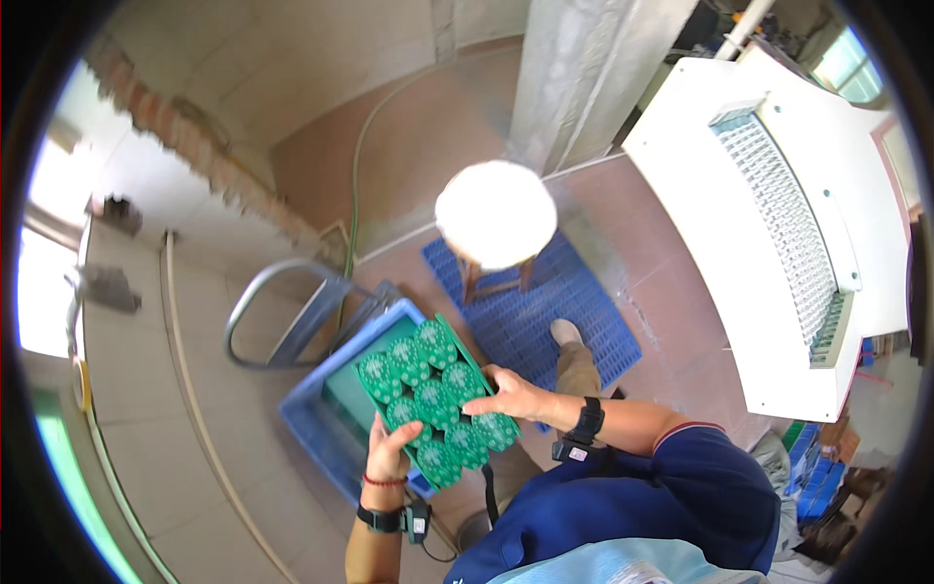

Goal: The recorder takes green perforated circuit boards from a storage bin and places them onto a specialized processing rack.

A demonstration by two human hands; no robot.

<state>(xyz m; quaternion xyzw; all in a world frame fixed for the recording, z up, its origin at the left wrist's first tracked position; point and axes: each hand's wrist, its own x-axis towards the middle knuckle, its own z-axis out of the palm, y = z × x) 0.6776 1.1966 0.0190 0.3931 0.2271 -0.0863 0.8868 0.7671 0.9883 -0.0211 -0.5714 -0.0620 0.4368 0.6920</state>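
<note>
Both my hands carry a green tray [445, 325] above a blue plastic crate [316, 420]. Several round green pieces [437, 402] with a white pattern sit side by side in it; their exact kind does not show. My left hand [390, 450] grips the near left side, thumb over the top of a round piece. On the right side my right hand [508, 394] is closed round the edge, its thumb lying on another piece. The fingers under the tray are hidden. The tray covers part of the crate, whose visible inside is pale blue-green.
A grey metal handle [238, 321], seemingly a cart's, rises behind the crate. Ahead, a white round-topped stool [496, 214] stands on a blue slatted mat [593, 331]. A large white machine [710, 224] with rows of small slots is at right. A concrete pillar [574, 88] stands beyond.
</note>
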